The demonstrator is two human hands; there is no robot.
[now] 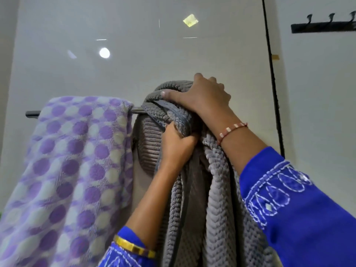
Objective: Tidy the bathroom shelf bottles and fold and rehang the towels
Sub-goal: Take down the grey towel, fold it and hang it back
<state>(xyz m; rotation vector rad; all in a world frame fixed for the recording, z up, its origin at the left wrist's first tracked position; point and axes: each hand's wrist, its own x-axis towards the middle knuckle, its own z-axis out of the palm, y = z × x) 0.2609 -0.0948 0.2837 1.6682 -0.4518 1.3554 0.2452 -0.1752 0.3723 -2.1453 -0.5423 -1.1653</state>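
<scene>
Gripping ribbed grey towel (217, 199) on steel rail (32, 113), left hand (178, 145) fisted, right hand (204, 95) clasping its bunched top

The thick grey ribbed cloth towel (215, 199) looks plush and deeply ridged, with a smooth flat hem. The lilac-and-cream dotted woven towel (73, 160) looks soft, with a nubbly weave. The thin metal towel rail (31, 113) is smooth, and the pale wall panel (134, 54) is glossy, mirroring lights.

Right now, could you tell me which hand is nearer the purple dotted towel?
Left. The left hand grips the grey towel just beside the purple dotted towel; the right hand rests atop the grey towel, farther off.
</scene>
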